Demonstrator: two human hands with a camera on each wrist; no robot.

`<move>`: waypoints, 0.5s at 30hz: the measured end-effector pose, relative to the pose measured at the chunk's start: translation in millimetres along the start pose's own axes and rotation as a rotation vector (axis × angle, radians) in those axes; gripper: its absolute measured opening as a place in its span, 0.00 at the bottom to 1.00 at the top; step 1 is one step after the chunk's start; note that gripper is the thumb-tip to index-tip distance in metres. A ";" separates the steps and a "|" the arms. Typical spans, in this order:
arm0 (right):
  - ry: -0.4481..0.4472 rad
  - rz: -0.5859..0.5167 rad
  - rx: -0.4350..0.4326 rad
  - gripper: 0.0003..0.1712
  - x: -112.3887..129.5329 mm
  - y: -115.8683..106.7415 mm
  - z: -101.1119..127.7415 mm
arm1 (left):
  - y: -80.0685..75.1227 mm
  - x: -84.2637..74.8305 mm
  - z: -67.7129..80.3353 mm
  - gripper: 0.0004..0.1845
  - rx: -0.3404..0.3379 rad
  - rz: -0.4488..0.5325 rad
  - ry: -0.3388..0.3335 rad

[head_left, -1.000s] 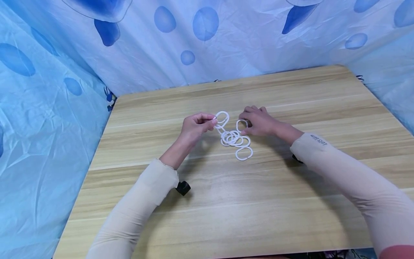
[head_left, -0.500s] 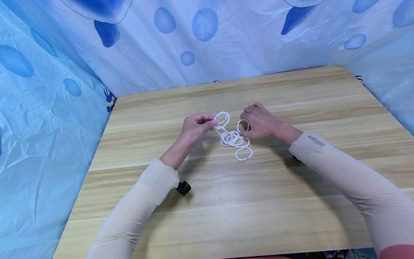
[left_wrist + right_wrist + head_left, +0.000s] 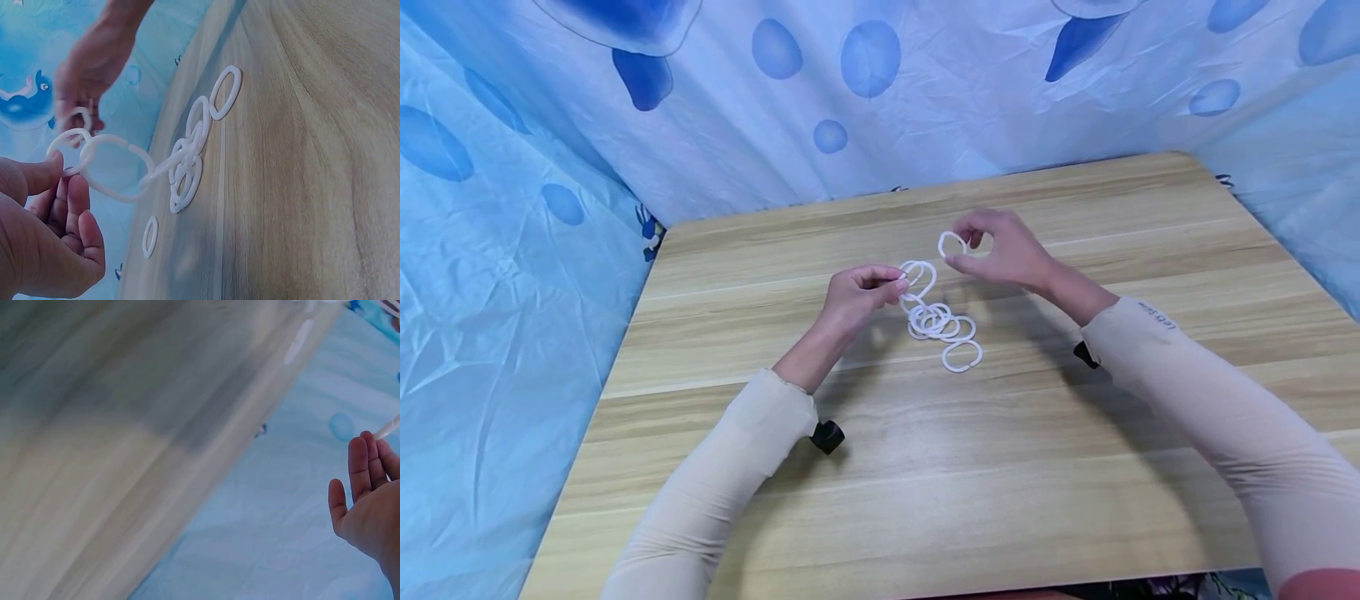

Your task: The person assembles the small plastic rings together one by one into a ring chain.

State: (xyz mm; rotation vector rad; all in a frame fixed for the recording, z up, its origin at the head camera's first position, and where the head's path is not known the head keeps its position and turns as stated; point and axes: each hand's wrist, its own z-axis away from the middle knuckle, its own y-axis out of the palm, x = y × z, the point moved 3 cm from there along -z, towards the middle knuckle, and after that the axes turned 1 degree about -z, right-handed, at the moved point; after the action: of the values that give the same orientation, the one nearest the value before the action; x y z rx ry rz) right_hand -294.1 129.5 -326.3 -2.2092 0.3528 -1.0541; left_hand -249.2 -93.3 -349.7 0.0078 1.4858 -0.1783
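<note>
Two hands of yours are at work over the wooden table [image 3: 880, 483], each with a white ring. Your left hand [image 3: 861, 296] pinches one, the left-hand ring [image 3: 74, 132], between thumb and fingertips; a linked ring [image 3: 119, 196] hangs from it and slants down to the pile of rings [image 3: 931, 318] lying overlapped on the wood. Your right hand [image 3: 1007, 250] is raised farther back and higher, thumb and fingers clamped on the right-hand ring [image 3: 941, 245], which sits apart from the others in the head view; its remaining fingers reach forward in the right wrist view. Nearest you, the lowest ring [image 3: 958, 369] lies flat at the pile's front, a small gap in its loop. Your left wrist view also shows a separate ring [image 3: 155, 234] on the table, well clear of the heap. Pale sleeves [image 3: 722, 483] cover your forearms, a black device [image 3: 827, 436] sits under your left wrist, and a blue curtain [image 3: 715, 142] with bubble shapes hangs behind the table.
</note>
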 end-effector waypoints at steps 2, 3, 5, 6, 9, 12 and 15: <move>0.024 -0.062 -0.018 0.16 4.9 -1.7 -1.9 | 0.8 -0.4 0.2 0.13 0.004 0.002 0.000; 0.034 -0.085 -0.026 0.17 7.4 -2.0 -2.6 | 1.1 -0.5 0.3 0.13 0.006 0.001 -0.001; 0.049 -0.122 -0.034 0.17 12.1 -1.3 -3.8 | 1.7 -0.5 0.1 0.12 0.007 -0.002 -0.004; 0.051 -0.140 -0.037 0.17 14.2 -0.3 -4.2 | 2.1 -0.5 0.0 0.12 0.009 0.000 -0.005; 0.038 -0.201 -0.040 0.16 21.3 5.0 -5.7 | 3.7 -0.5 -0.8 0.12 0.015 0.003 -0.003; 0.004 -0.255 -0.033 0.17 28.2 13.1 -7.1 | 5.6 -0.5 -0.9 0.11 0.026 0.017 -0.003; -0.037 -0.268 -0.015 0.17 40.6 18.9 -7.2 | 7.8 -1.2 -0.7 0.11 0.034 0.022 -0.003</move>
State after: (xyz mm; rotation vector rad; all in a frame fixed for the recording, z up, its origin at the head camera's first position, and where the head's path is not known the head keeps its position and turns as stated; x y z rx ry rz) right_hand -273.0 92.1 -311.5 -2.3313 0.0477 -1.1504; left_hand -249.1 -85.4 -349.4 0.0512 1.4792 -0.1861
